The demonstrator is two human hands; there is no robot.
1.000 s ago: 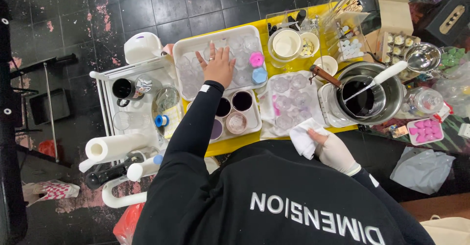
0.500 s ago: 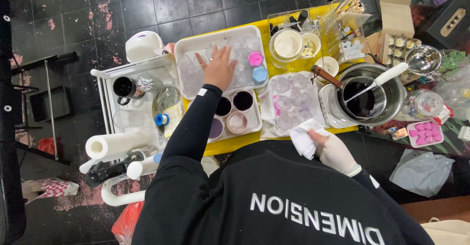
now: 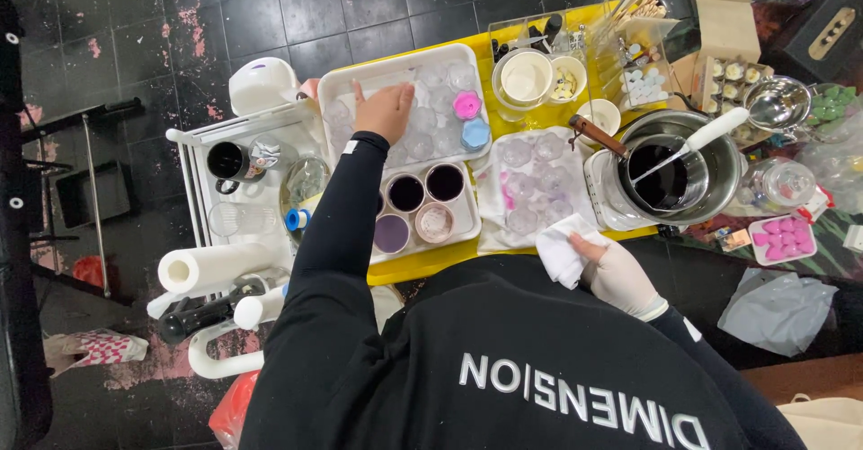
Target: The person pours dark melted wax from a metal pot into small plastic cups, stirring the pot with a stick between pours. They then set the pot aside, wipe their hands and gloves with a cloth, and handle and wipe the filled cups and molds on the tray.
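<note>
Seen from the head camera, the left hand [image 3: 385,108] lies flat and spread, fingers wide, holding nothing, on the large white rectangular tray [image 3: 342,86] that carries a layer of small clear plastic cups [image 3: 438,99]. Just right of this hand, on the same tray, sit a pink flower-shaped mould [image 3: 466,105] and, nearer the person, a blue flower-shaped mould [image 3: 475,133]. Directly below the left wrist, closer to the body, a smaller white tray [image 3: 467,225] holds four round cups: two with dark liquid, one purple, one pale pink.

The right hand [image 3: 618,275], in a pale glove, is closed around a crumpled white tissue [image 3: 562,248] at the near edge of the yellow table [image 3: 422,266]. Just beyond this hand lies a white cloth with pink stains [image 3: 490,198], carrying more clear cups. Further beyond and to its right, a steel pot of dark liquid [image 3: 670,176] stands with a white-handled utensil [image 3: 715,131] leaning in it. Right of the hand a small tray of pink moulded pieces [image 3: 780,237] lies well apart.

Left of the left arm, a white wire trolley [image 3: 193,171] bears a roll of white paper towel [image 3: 211,268] and a black mug [image 3: 225,160].
</note>
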